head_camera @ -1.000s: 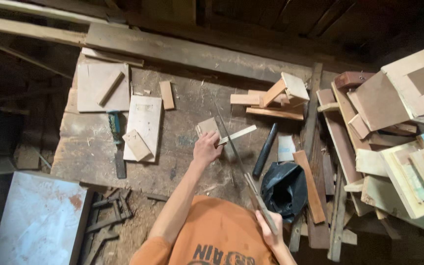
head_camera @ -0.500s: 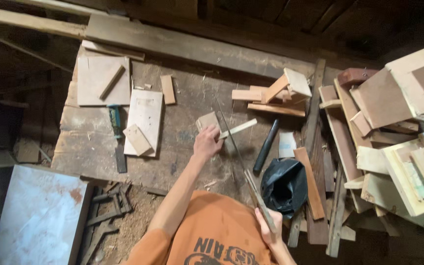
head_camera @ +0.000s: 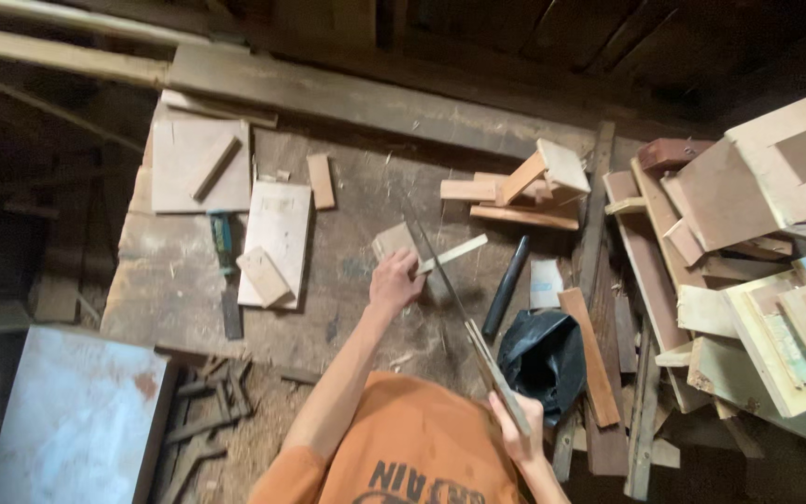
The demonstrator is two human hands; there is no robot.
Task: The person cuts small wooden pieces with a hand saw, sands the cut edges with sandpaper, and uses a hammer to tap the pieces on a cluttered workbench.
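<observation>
Left hand [head_camera: 394, 280] reaches out, fingers pinning the small wood block [head_camera: 394, 239]; right hand [head_camera: 518, 431], beside it, grips the handsaw [head_camera: 464, 322].

centre: small wood block [head_camera: 394, 240] on the tabletop [head_camera: 356, 289], a thin strip [head_camera: 454, 253] right of it
upper left: flat boards [head_camera: 200, 163]
right: scrap-wood pile [head_camera: 748, 271]
lower centre: bag [head_camera: 541, 359]
</observation>
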